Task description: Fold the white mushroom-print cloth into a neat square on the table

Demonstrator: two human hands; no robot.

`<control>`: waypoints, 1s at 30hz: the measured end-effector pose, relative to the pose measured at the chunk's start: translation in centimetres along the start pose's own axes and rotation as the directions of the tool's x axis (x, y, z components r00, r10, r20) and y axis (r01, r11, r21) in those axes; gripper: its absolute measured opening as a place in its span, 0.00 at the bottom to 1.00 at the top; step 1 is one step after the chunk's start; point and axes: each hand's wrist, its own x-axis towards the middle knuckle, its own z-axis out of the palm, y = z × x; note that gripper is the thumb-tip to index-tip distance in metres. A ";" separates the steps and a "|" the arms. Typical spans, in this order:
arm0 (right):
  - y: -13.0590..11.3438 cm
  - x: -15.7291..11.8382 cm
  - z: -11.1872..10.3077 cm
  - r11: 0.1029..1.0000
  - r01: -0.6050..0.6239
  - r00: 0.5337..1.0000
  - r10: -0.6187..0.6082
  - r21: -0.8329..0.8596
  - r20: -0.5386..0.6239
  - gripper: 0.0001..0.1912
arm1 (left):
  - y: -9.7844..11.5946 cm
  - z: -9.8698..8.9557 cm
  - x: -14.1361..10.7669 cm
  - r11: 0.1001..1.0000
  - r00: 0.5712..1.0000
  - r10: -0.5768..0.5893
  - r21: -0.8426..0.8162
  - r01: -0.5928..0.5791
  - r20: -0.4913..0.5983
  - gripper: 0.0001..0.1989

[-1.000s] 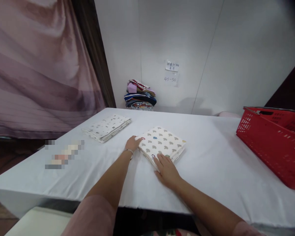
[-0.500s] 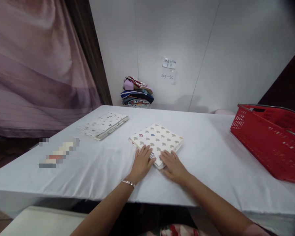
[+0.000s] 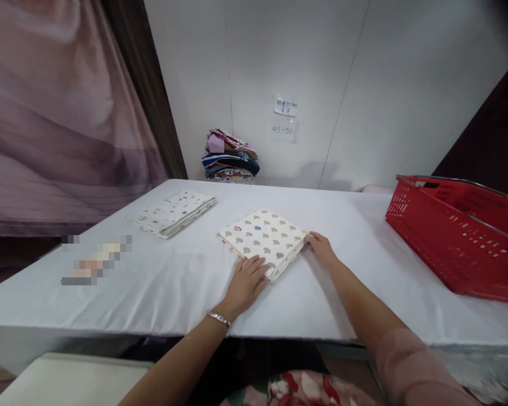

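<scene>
A folded white cloth (image 3: 265, 237) with grey mushroom shapes and a few coloured ones lies on the white-covered table, turned so that its corners point sideways and toward me. My left hand (image 3: 246, 282) rests flat on its near corner, fingers stretched out over the edge. At the right-hand corner, my right hand (image 3: 322, 248) pinches the cloth between thumb and fingers; the fingertips are partly hidden. Farther left lies another folded white cloth (image 3: 173, 211) with small dark prints, apart from both hands.
A red plastic basket (image 3: 452, 242) with metal handles stands at the right on the white tablecloth (image 3: 152, 304). Behind the table is a stack of folded fabrics (image 3: 231, 158). A blurred-out item (image 3: 95, 262) lies at the left. Paper notes (image 3: 284, 118) hang on the wall.
My right hand has moved from the near corner of the mushroom-print cloth to its right corner. My left hand stays near the front corner. The view has shifted slightly.
</scene>
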 end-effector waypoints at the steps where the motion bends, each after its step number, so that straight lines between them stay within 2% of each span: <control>1: 0.1 0.3 0.3 1.000 0.006 1.000 -0.006 0.005 0.004 0.29 | 0.0 0.0 0.0 1.000 1.000 -0.001 0.005 0.001 0.002 0.18; 7: 0.7 1.2 1.1 0.996 0.085 0.996 -0.086 -0.018 -0.023 0.28 | 0.5 -0.2 0.1 0.999 0.999 0.028 0.034 -0.028 -0.016 0.17; 12: 0.5 1.7 0.7 0.987 0.134 0.991 -0.132 -0.086 0.028 0.23 | 1.0 -0.2 0.3 0.996 0.997 0.081 0.038 -0.080 -0.015 0.18; 16: 0.1 2.2 0.8 0.968 0.150 0.987 -0.134 -0.203 0.091 0.18 | 1.2 0.1 0.6 0.996 0.997 0.070 0.049 -0.068 -0.039 0.19; 21: -0.3 2.6 0.8 0.957 0.119 0.991 -0.096 -0.265 0.097 0.12 | 1.2 0.1 1.0 0.996 0.995 0.079 0.038 -0.078 -0.053 0.17; 25: -0.1 0.9 -0.3 0.963 0.093 0.987 -0.056 -0.252 0.152 0.12 | 0.5 -1.1 -0.2 0.999 0.997 0.042 0.037 -0.040 -0.069 0.17; 30: 1.1 -3.4 -2.1 0.984 0.051 0.935 0.013 -0.171 0.354 0.17 | -0.5 -2.9 -2.7 0.998 0.997 -0.032 0.045 0.036 -0.076 0.21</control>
